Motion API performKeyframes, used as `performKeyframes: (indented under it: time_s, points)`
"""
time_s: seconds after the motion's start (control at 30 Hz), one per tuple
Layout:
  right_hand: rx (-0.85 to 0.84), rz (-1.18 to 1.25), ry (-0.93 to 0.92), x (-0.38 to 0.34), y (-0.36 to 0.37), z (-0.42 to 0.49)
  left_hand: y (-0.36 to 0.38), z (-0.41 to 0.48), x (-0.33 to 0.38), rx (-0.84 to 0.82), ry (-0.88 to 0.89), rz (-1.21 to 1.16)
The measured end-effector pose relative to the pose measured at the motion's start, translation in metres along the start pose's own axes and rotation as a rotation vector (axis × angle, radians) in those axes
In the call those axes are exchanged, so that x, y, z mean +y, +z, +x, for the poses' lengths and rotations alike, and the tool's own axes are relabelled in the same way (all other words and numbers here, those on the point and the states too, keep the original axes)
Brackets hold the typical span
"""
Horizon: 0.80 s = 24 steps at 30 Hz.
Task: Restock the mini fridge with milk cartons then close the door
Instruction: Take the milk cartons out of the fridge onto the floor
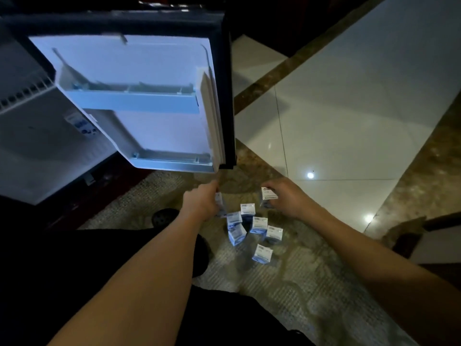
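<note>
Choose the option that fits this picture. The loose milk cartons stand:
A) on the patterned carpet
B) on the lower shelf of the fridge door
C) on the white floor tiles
A: the milk cartons stand clustered on the patterned carpet below the open fridge door, and the left hand and right hand each grip one.

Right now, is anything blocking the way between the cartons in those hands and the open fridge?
Nothing visible does. The left hand grips the left carton, the right hand the right carton; the fridge door stands wide open just beyond them, only rug between.
</note>
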State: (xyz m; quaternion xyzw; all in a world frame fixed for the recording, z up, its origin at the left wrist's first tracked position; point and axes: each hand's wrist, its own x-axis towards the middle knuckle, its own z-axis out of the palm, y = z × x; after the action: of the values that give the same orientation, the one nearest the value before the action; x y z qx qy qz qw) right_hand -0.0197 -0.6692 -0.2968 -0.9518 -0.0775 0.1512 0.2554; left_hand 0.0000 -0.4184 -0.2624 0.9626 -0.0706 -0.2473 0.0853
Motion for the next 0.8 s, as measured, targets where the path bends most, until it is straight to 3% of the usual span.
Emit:
performKeyframes:
  time_s: [0.3, 0.8]
  points:
    - [-0.057, 0.044, 0.145, 0.042, 0.068, 0.02, 0.066, 0.019, -0.015, -0.082, -0.089, 0.027]
    - [-0.082, 0.046, 0.154, 0.054, 0.103, 0.035, 0.122, 0.024, -0.01, -0.149, -0.183, -0.128]
